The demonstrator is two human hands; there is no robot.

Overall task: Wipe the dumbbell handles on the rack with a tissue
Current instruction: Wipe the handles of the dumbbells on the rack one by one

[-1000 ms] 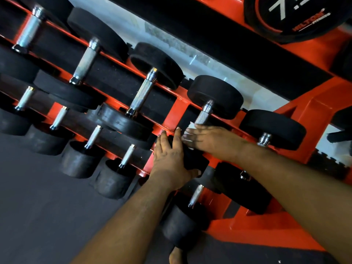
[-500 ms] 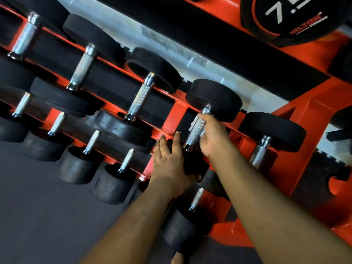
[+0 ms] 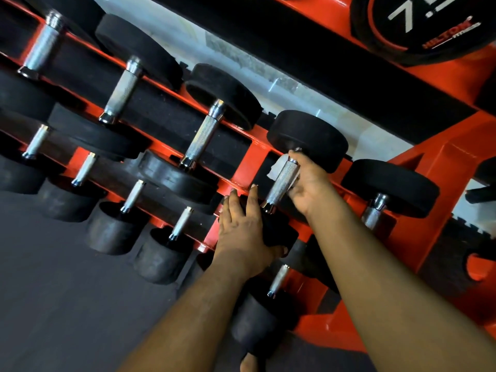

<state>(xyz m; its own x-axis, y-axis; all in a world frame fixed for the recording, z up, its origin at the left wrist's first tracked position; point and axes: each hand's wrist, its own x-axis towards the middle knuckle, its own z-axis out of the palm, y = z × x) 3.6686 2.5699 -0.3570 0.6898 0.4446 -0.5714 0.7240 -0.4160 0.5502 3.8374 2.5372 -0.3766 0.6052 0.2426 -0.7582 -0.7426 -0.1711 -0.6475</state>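
Up the shiny handle [image 3: 281, 183] the right hand [image 3: 308, 183] has slid since a second ago; its fingers [image 3: 294, 156] curl round the bar and the white tissue [image 3: 277, 167]. Left hand [image 3: 244, 226] fingers lie flat on the dumbbell's near black end [image 3: 279, 232] on the orange rack [image 3: 249, 154].

Knurled chrome handle [image 3: 281, 183] of a black-ended dumbbell [image 3: 308, 140] lying tilted across the orange rack [image 3: 248, 157], white tissue [image 3: 277, 167] wrapping behind its far end, more dumbbells sitting in rows leftward.
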